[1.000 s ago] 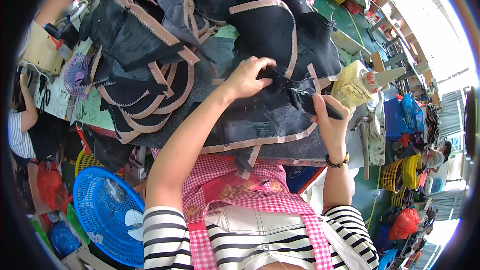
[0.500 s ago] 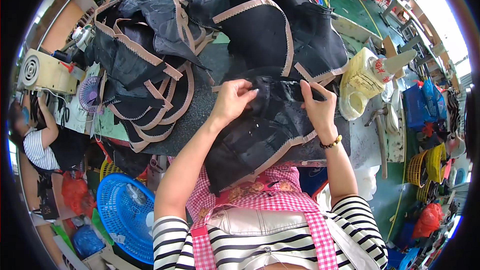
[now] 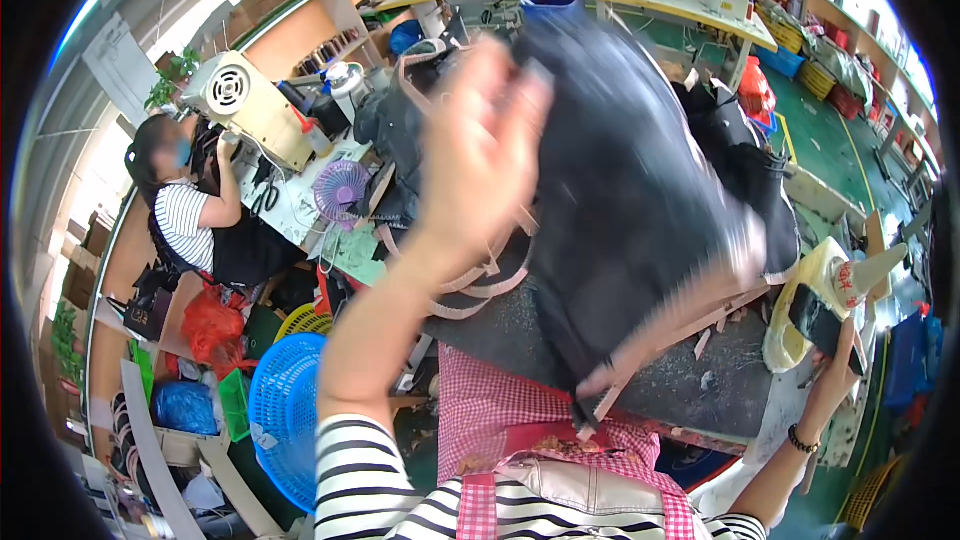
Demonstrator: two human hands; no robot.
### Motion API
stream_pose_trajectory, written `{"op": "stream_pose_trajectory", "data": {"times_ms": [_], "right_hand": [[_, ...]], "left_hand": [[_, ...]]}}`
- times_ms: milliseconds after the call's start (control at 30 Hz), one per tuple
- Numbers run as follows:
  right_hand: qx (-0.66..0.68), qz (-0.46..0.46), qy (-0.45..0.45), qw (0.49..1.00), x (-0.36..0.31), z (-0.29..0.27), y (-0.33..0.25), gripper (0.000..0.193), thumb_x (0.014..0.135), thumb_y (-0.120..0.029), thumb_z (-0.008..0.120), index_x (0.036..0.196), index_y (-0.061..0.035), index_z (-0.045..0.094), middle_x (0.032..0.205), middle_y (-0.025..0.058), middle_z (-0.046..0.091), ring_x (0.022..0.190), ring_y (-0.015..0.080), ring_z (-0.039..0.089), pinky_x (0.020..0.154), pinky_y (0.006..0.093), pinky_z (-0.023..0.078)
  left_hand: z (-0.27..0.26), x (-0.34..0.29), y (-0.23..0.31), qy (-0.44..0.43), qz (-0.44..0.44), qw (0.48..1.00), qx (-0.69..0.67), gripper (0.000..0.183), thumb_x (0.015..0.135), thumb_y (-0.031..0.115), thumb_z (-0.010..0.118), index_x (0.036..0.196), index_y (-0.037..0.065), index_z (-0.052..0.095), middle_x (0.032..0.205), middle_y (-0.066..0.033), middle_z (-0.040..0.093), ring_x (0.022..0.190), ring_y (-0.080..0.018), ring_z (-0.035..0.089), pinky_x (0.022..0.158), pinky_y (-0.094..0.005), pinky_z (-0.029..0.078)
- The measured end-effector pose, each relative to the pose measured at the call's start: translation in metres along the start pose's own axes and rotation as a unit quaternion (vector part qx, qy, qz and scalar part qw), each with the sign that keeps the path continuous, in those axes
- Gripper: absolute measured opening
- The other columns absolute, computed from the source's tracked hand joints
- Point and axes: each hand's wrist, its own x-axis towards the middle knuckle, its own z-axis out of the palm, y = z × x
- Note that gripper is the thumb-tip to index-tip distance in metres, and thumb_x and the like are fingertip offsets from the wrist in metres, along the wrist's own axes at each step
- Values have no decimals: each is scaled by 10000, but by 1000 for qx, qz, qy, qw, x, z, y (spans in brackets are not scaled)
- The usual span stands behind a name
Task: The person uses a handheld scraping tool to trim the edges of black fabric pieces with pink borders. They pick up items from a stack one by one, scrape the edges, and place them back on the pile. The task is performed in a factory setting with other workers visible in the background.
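Observation:
A large black sheet-like piece with a tan, notched edge strip (image 3: pixel 640 190) stands up in front of me, smeared by motion. My left hand (image 3: pixel 485 145) is raised at its left edge, fingers pointing up and blurred. Whether these fingers grip the piece I cannot tell. Out to the right, my right hand (image 3: pixel 832 372) is closed round a small flat black object (image 3: pixel 816 321), whose kind I cannot make out. That hand is beside a glue-stained, yellowish-white plastic jug (image 3: pixel 785 330) with a pale cone on it.
More black pieces with tan edging (image 3: pixel 760 190) lie at the back right of the dark worktable (image 3: pixel 700 390). A purple fan (image 3: pixel 340 190) stands left, near a co-worker (image 3: pixel 195 200) at a cream sewing machine (image 3: pixel 250 105). A blue basket (image 3: pixel 285 420) is low on the left.
The black piece has swung up from lying on the table. My left hand has risen, and my right hand has moved away to the right, beside the jug. The view has shifted upward and left.

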Motion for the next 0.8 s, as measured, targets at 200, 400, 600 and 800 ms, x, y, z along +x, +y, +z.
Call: {"op": "stream_pose_trajectory", "data": {"times_ms": [200,400,600,800], "right_hand": [[-24,-48,43,998,-12,14,4,311,975,-270,610,922,27,684,679,23,602,508,68,490,470,229,334],[-158,-5,-41,987,9,-38,7,291,957,-266,639,926,11,721,627,-16,571,466,51,477,424,218,349],[-297,21,-103,949,13,-12,-9,328,893,-321,702,863,5,727,572,46,614,536,92,577,538,289,463],[-304,-104,-66,945,-9,-3,23,274,902,-260,691,889,12,714,763,202,676,678,323,673,650,348,502]], "left_hand": [[-111,108,-136,121,0,986,113,131,946,134,598,982,8,587,823,-79,662,731,-136,595,692,-314,478],[-180,74,-228,85,-194,882,422,437,970,311,603,1283,18,520,1022,-120,665,867,-246,632,781,-357,519],[93,-120,-18,-300,35,935,185,808,805,541,718,1396,47,472,1391,-264,485,1239,-487,490,1042,-581,378],[174,-190,-82,-341,-45,907,242,790,875,449,656,1516,148,304,1525,-282,295,1303,-555,378,1030,-658,338]]}}
